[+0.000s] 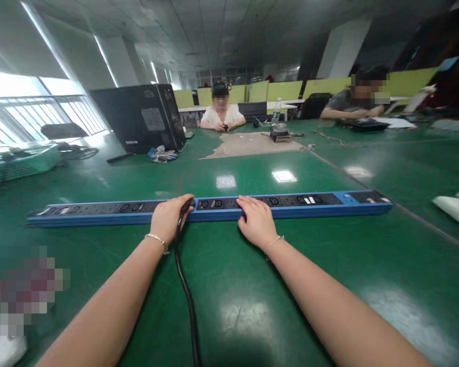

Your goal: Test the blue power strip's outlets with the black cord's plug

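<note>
Nearest, a black cable runs up the green worktop to the left hand, whose grip is closed around its dark plug; whether the plug sits in a socket cannot be told. The right hand has a loose, partly spread grip, fingers laid over the top of the blue power strip, thumb near its front edge. The strip lies crosswise on the worktop, sockets upward, under both hands. Beyond it, gloves lie beside a black computer case at left; farther right stand a small device and, just behind, a clear bottle. Past these, two people sit before yellow-green partitions.
</note>
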`<action>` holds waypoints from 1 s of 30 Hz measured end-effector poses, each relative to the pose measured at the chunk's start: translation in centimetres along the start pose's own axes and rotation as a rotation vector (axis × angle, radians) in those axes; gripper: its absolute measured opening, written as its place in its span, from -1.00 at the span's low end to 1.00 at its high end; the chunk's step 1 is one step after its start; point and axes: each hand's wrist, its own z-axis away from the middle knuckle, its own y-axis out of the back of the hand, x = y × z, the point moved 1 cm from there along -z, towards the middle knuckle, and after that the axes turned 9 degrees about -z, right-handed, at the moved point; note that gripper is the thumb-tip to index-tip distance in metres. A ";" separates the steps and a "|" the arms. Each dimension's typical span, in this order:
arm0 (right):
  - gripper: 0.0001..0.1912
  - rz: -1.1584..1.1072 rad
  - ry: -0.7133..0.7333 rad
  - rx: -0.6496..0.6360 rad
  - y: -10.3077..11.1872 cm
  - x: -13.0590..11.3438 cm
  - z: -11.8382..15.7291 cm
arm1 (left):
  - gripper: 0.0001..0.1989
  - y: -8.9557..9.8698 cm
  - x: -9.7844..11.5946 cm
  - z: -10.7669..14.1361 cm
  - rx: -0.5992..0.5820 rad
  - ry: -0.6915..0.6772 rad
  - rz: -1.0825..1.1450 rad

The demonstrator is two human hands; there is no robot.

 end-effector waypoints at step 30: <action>-0.55 0.008 0.009 0.012 0.1 -0.1 -0.1 | -0.64 -0.3 0.6 -0.2 0.242 0.283 0.273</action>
